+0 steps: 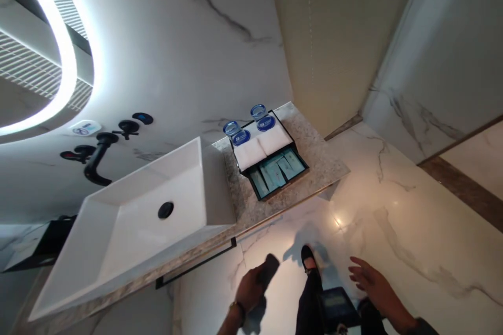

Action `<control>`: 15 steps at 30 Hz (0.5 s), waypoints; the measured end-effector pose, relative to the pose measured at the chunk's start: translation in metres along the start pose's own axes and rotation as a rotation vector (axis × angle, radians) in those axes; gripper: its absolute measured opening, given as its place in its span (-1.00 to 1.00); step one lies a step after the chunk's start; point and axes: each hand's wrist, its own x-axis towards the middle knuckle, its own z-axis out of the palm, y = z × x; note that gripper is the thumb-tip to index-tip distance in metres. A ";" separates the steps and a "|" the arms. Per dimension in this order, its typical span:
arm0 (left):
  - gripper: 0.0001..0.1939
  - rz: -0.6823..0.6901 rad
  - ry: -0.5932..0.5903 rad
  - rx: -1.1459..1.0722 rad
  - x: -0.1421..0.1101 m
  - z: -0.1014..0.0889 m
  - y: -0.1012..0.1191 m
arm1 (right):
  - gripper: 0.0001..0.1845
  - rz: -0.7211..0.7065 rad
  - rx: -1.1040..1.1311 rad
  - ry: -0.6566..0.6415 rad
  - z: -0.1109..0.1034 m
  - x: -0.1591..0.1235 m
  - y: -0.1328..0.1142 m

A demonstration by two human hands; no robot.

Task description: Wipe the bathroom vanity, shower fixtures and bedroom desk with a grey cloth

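My left hand (pixel 251 288) hangs low in front of me, fingers curled round a small dark object (pixel 270 268) that is blurred and hard to name. A watch band shows at that wrist. My right hand (pixel 373 282) is out to the right, fingers spread apart and empty. Both hands are below the edge of the stone counter (pixel 322 162), apart from it. My dark trouser leg and shoe (pixel 308 259) stand on the marble floor between the hands.
A white rectangular basin (pixel 129 220) sits on the counter under a black wall tap (pixel 96 157). A black tray (pixel 271 162) holds two capped glasses, folded white towels and several teal packets. A lit round mirror (pixel 58 47) is on the marble wall.
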 end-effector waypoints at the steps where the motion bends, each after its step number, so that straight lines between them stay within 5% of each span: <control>1: -0.38 0.084 -0.041 -0.063 -0.001 0.020 0.039 | -0.34 0.030 0.014 -0.009 -0.007 -0.004 0.006; 5: -0.38 0.381 -0.238 -0.207 -0.022 0.109 0.175 | -0.10 0.157 0.049 0.054 -0.047 -0.019 0.014; 7: -0.39 0.551 -0.409 -0.279 -0.033 0.146 0.218 | -0.11 0.218 0.164 0.100 -0.072 -0.029 0.012; 9: -0.36 0.625 -0.558 -0.345 -0.035 0.164 0.242 | -0.13 0.278 0.335 0.156 -0.098 -0.041 0.013; 12: -0.43 0.405 -0.379 -0.262 -0.010 0.142 0.246 | -0.15 0.346 0.520 0.225 -0.135 -0.056 0.029; 15: -0.53 0.190 -0.030 -0.087 0.044 0.079 0.228 | -0.40 0.413 0.532 0.329 -0.161 -0.063 0.065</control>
